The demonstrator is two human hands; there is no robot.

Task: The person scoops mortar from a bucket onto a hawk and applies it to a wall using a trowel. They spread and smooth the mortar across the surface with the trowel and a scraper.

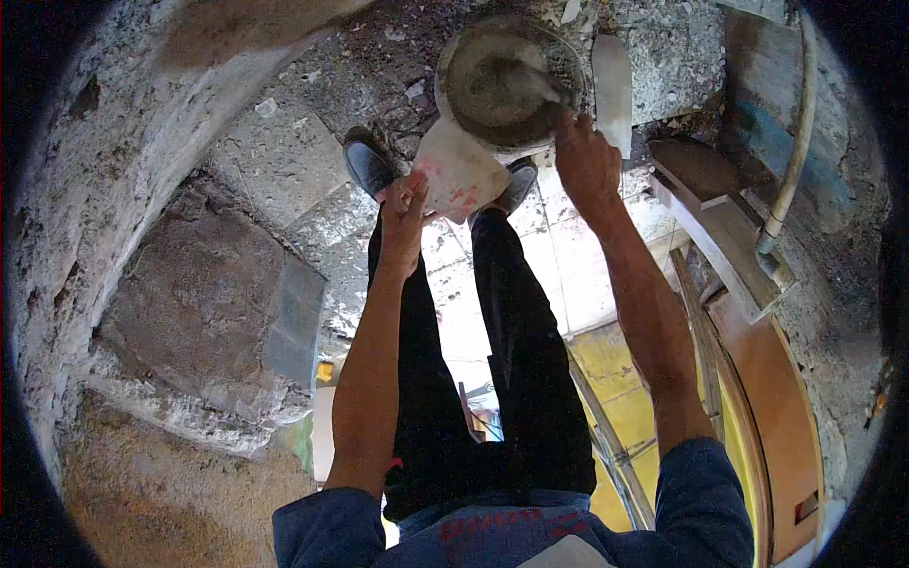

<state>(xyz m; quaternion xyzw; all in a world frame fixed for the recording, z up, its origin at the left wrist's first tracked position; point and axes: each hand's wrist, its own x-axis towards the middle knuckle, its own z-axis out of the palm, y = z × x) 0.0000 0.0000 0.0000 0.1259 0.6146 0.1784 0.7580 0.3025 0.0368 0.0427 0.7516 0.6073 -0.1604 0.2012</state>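
Observation:
A round basin (502, 142) of wet grey mix stands at the top centre, beyond the person's shoes. My right hand (589, 163) is closed at the basin's right edge around the handle of a tool (542, 87), whose blurred end lies over the mix. In my left hand (405, 210) is a pale flat board (461, 170) with red marks, gripped at its lower left edge. The board tilts beside the basin's near rim.
A pale plank (613, 95) lies right of the basin. Farther right are a ledge (715, 241) and a pipe (805, 123). A rough block (204, 312) is at the left. Wooden poles (606, 426) and an orange panel (772, 417) stand at the lower right.

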